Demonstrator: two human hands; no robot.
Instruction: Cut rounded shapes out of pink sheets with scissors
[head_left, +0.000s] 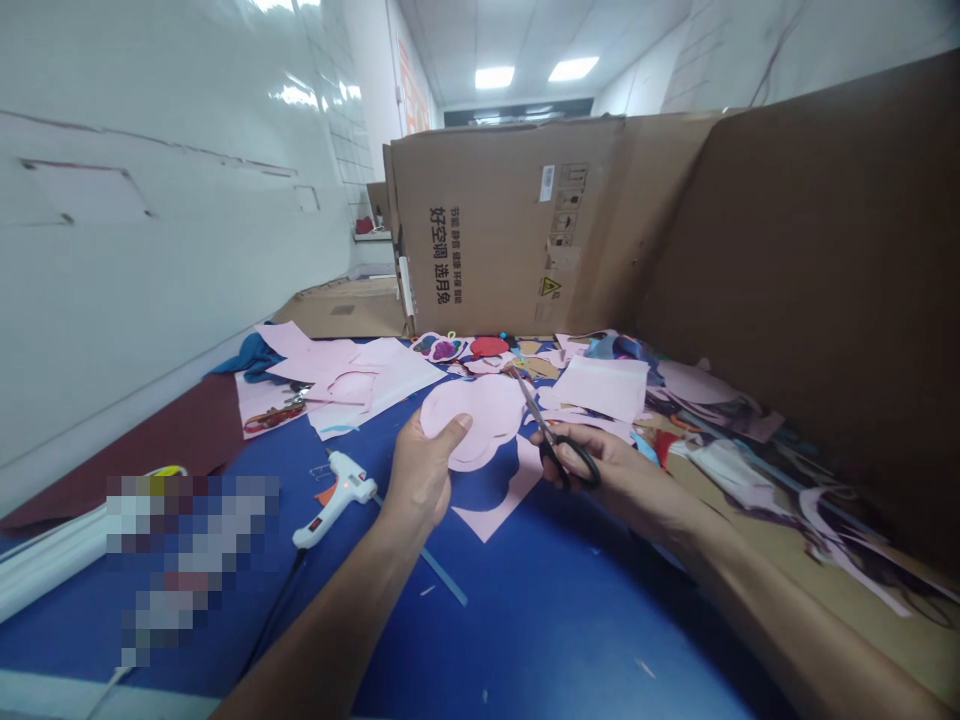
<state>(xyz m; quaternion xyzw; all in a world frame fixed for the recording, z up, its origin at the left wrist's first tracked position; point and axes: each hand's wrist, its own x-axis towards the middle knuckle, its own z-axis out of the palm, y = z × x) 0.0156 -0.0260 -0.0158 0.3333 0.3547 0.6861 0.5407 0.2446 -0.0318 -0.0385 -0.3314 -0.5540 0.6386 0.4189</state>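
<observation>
My left hand (pixel 427 465) pinches the left edge of a pale pink cut-out (pixel 480 415) with rounded lobes, thumb on top. Black-handled scissors (pixel 551 430) are in my right hand (pixel 607 470), fingers through the loops. Their blades point up and away, beside the right edge of the cut-out. I cannot tell whether the blades touch it. Below the cut-out, a curved pink offcut (pixel 510 495) lies on the blue table surface (pixel 540 620).
A white glue gun (pixel 337 495) with a black cord lies left of my left hand. Pink sheets (pixel 382 370) spread behind it. Scraps (pixel 720 390) pile up along the right. Cardboard (pixel 502 230) stands as a wall at the back and right.
</observation>
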